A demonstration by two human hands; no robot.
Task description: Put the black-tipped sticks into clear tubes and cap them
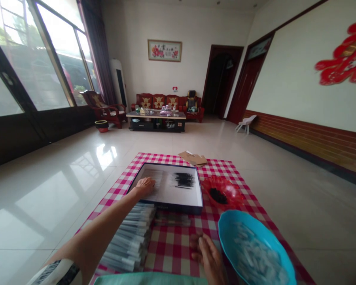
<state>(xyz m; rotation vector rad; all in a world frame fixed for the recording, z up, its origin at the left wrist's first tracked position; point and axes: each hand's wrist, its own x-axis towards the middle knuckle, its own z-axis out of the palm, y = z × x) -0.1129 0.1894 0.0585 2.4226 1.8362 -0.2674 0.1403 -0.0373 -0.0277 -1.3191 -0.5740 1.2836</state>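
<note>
Inside the left half of the box (pixel 169 198), some clear rods (pixel 158 179) lie right at the fingertips of the left hand (pixel 145 186), poking out past them to the right. Long axis looks side to side, so roughly across the box. Left hand's clearly the nearer one. Its fingers are curled down, but can't tell if they're pinching anything. Right hand (pixel 209 253) is well apart, low over the checked cloth (pixel 166 247); thumb and fingers look close together but blurry, so no idea if something's in there.

Containers: same box has black sticks (pixel 184 180) on its right side, also lying sideways. Red bowl (pixel 233 190) just beside it holds a dark pile of small bits (pixel 218 195). Blue basin (pixel 225 231) near the right hand has loads of pale, see-through pieces (pixel 255 253). Pens (pixel 130 239) are piled under the left forearm.
</note>
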